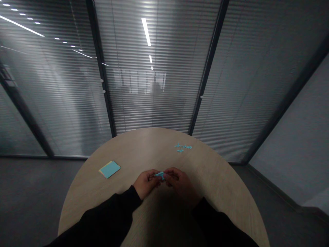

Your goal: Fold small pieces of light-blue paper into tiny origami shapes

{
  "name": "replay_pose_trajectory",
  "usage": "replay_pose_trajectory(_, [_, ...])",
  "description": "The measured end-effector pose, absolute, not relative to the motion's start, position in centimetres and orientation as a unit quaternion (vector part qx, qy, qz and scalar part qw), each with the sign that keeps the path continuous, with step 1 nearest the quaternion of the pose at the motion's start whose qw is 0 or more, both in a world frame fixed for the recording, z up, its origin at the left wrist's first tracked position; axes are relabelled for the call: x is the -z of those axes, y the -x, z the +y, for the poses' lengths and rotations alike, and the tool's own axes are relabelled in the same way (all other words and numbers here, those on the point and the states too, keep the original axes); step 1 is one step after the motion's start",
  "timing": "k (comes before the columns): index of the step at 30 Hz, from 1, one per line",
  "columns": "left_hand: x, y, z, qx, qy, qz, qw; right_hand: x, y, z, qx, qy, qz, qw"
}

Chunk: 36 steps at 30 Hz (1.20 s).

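A small piece of folded blue paper (160,175) is pinched between my two hands over the near middle of the table. My left hand (146,181) grips its left side, thumb on top. From the right, my right hand (180,181) closes on the other side of it with thumb and fingers. Parts of the paper are hidden behind the fingertips, so its full shape cannot be made out. To the left lies a stack of square paper sheets (110,169), blue on top with a yellowish edge beneath.
Several small blue folded paper pieces (183,147) lie at the far right of the round wooden table (144,147). Beyond the table's far edge stand glass partitions with blinds (154,113) in dark frames. A pale wall (295,147) is on the right.
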<state>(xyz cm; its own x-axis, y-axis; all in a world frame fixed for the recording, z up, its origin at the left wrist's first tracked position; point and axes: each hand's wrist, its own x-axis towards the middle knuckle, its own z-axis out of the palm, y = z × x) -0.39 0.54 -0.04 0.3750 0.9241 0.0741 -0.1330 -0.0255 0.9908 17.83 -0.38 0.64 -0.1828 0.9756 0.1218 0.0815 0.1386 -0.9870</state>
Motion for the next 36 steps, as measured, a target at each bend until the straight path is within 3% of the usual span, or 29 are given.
replay_pose_trajectory(15, [0.6, 0.4, 0.9, -0.460, -0.558, 0.366, 0.585, -0.6, -17.1, -0.8, -0.378, 0.495, -0.636, 0.456])
replay_pose_trajectory(36, [0.4, 0.2, 0.9, -0.475, -0.552, 0.392, 0.563, -1.3, -16.1, -1.3, -0.593, 0.413, -0.500, 0.478])
